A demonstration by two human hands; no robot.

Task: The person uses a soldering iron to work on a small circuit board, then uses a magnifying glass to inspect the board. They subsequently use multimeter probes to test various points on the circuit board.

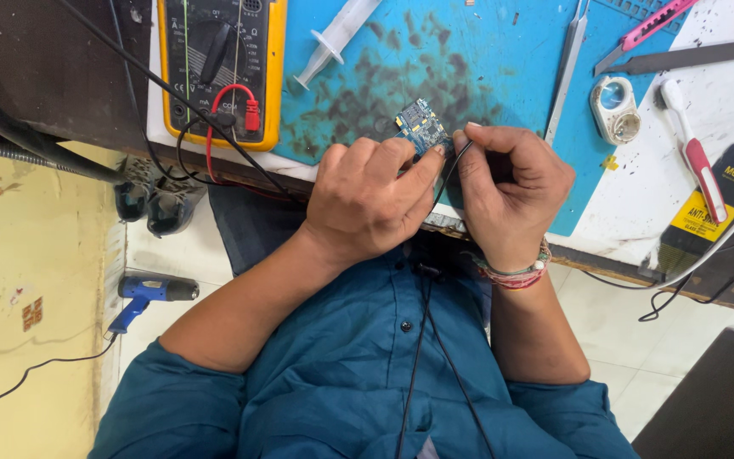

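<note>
My left hand [367, 195] pinches a small blue circuit board [422, 126] by its near edge, holding it just above the blue work mat [469, 59]. My right hand [511, 183] is closed beside it, fingertips touching the board's right edge and pinching a thin black wire [452, 170] that runs down toward my chest. Both hands sit close together at the front edge of the bench.
A yellow multimeter [218, 68] with red and black leads lies at the left. A syringe [333, 38], tweezers [567, 72], a small round metal tin [615, 110], a toothbrush [694, 153] and a pink cutter [647, 30] lie around the mat. A blue hot-air gun [150, 293] lies on the floor.
</note>
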